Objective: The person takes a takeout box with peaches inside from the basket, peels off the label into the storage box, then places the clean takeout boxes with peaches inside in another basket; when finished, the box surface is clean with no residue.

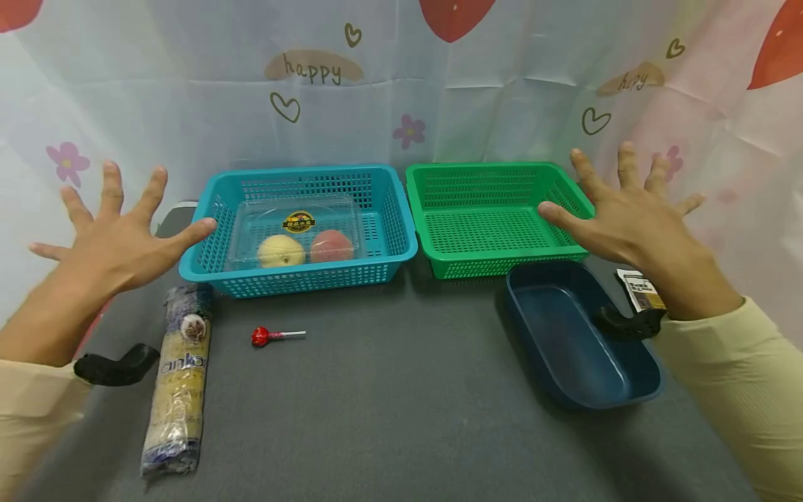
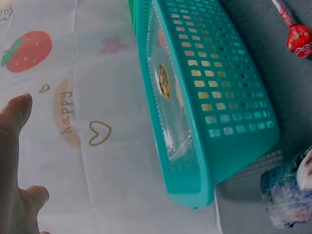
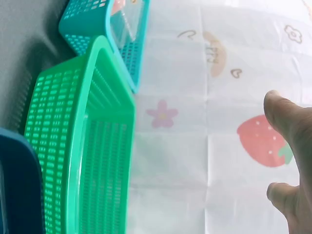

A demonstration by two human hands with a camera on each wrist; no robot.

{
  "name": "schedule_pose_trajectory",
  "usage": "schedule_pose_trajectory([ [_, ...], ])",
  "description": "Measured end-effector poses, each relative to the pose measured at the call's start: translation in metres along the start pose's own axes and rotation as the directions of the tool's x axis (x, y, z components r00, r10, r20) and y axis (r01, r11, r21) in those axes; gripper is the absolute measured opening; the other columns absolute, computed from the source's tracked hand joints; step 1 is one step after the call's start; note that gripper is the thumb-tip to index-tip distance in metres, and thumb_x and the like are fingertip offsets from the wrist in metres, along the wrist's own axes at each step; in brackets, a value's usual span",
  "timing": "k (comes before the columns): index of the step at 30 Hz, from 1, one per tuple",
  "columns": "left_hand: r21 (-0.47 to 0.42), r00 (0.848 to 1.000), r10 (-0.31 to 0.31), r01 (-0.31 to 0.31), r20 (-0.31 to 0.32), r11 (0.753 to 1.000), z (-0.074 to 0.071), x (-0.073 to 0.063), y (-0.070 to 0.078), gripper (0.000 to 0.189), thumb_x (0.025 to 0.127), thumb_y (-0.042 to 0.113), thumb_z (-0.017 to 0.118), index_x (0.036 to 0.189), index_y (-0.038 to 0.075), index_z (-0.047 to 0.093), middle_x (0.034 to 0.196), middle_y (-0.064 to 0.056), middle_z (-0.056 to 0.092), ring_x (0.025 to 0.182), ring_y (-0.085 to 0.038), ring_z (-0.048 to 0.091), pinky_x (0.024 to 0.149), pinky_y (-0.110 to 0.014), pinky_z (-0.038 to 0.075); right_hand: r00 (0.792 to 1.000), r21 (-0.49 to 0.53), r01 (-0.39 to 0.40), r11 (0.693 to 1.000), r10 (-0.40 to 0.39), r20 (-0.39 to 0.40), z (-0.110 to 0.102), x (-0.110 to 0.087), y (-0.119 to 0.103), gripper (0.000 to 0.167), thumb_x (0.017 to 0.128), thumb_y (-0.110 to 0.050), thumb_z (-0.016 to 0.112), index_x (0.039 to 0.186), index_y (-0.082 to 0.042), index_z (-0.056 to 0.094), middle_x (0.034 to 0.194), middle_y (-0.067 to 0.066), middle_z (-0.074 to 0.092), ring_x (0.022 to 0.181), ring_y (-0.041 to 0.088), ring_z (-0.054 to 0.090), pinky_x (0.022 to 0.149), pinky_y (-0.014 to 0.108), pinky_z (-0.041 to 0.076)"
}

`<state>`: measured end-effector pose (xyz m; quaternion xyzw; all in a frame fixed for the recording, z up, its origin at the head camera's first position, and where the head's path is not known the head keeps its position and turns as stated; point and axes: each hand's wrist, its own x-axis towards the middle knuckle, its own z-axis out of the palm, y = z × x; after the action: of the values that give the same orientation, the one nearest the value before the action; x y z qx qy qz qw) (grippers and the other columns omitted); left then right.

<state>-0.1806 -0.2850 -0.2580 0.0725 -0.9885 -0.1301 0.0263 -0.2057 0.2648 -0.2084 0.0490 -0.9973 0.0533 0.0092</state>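
2 hands (image 1: 116, 245) (image 1: 638, 222) spread near 2 baskets (image 1: 307, 282) (image 1: 511, 265); boxed fruits (image 1: 280, 252) (image 1: 331, 247), possibly apples, in 1.

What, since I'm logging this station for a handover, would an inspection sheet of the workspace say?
Surface: dark grey tabletop.
Job's things: turquoise basket holding a clear plastic box with a yellow fruit and a reddish fruit; green basket to its right; navy tub in front of the green basket.
Clutter: long, plastic-wrapped packet; red-headed lollipop; printed sachet, partly hidden by the right wrist.
Grippers: left grip and right grip are bare hands, fingers spread, holding nothing.
Cables: nothing seen.
Surroundings: pale backdrop printed with strawberries, hearts, flowers and "happy".
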Motion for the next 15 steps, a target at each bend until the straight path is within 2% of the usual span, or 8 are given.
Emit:
schedule_pose_trajectory([
  [15, -0.016, 0.999, 0.037, -0.037, -0.019, 0.999, 0.021, -0.006, -0.007, 0.097, 0.084, 0.079, 0.033, 0.152, 0.027, -0.013, 0.148, -0.011, -0.037, 0.124, -0.046, -0.041, 0.069, -0.086, -0.013, 0.998, -0.006, 0.052, 0.999, -0.052, -0.021, 0.002, 0.009, -0.023, 0.087, 0.085, -0.081, 0.026, 0.152, -0.040, -0.009, 0.154, 0.020, -0.023, 0.130, 0.055, -0.026, 0.072, 0.085, -0.014],
])
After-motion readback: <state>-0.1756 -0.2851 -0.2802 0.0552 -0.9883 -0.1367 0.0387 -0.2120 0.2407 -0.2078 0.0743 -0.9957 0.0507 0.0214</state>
